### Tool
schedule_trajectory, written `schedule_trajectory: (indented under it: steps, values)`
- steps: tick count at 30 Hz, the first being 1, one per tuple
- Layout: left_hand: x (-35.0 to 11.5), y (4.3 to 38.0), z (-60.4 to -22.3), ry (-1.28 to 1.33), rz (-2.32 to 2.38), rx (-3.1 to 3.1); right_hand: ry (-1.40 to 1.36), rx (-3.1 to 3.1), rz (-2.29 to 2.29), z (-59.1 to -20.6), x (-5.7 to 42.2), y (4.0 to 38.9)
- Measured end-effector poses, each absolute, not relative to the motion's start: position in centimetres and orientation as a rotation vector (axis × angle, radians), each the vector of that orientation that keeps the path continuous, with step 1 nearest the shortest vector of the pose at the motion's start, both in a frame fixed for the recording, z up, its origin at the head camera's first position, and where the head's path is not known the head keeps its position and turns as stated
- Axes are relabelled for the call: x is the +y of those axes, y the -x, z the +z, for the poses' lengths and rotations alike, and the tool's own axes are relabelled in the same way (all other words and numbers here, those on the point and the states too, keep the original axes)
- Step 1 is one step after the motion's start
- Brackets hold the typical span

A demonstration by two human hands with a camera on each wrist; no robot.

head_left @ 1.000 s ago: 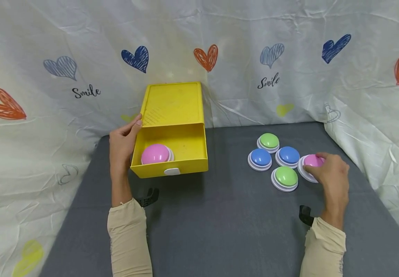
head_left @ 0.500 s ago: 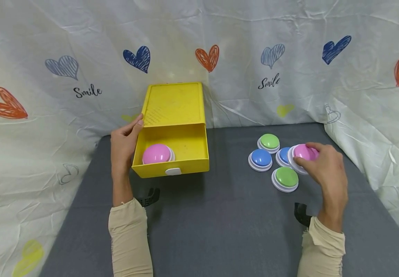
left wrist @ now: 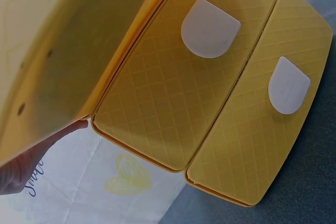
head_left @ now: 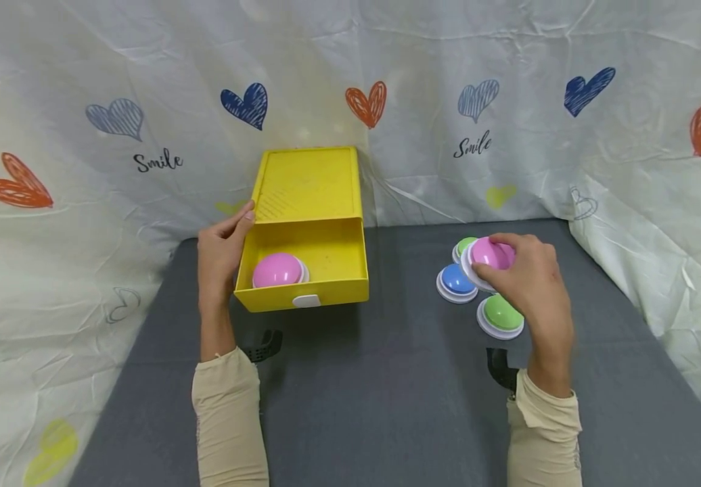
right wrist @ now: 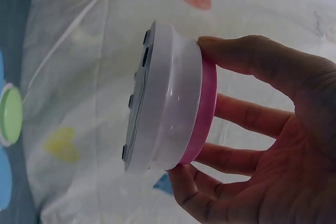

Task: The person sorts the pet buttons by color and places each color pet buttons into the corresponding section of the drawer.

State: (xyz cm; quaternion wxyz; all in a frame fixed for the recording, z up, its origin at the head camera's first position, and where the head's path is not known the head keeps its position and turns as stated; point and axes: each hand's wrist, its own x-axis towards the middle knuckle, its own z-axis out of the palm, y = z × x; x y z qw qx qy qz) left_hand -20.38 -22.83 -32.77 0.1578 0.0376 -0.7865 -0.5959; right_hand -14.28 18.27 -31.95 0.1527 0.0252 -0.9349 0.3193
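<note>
My right hand (head_left: 533,277) holds a pink push button (head_left: 494,252) with a white base. It is lifted above the other buttons and tilted, its underside facing left in the right wrist view. Thumb and fingers pinch the rim of its pink dome (right wrist: 206,111). My left hand (head_left: 221,253) rests against the left side of a yellow drawer cabinet (head_left: 308,182), fingers fairly straight at its front corner. The top drawer (head_left: 302,297) is pulled out, and another pink button (head_left: 277,270) sits in its left part.
Under the held button lie a blue button (head_left: 457,279), a green button (head_left: 503,312) and a partly covered green button (head_left: 465,246) on the dark grey table (head_left: 387,392). Below the pulled-out drawer are two closed drawers (left wrist: 168,98) with white handles. A heart-printed sheet (head_left: 411,182) stands behind.
My right hand has lifted the pink button off the table and carried it left over the others, now covering a blue one. The left hand stays at the cabinet.
</note>
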Motion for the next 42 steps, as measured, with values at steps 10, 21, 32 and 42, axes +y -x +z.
schedule_trajectory:
  steps: [10, 21, 32, 42]
  values:
    - [-23.8, 21.6, -34.1, -0.127, -1.719, -2.246, -0.319, -2.618, 0.942, -29.8, 11.7, 15.5]
    - [-23.3, 20.7, -33.1, -0.117, -1.721, -2.252, -0.56, -2.628, 0.887, -27.9, 5.5, 16.1]
    - [-24.3, 22.2, -34.8, -0.115, -1.707, -2.249, -0.715, -2.645, 0.849, -27.7, 2.4, 17.2]
    - [-24.5, 22.5, -35.1, -0.107, -1.692, -2.244, -0.862, -2.647, 0.79, -28.5, 0.3, 18.4]
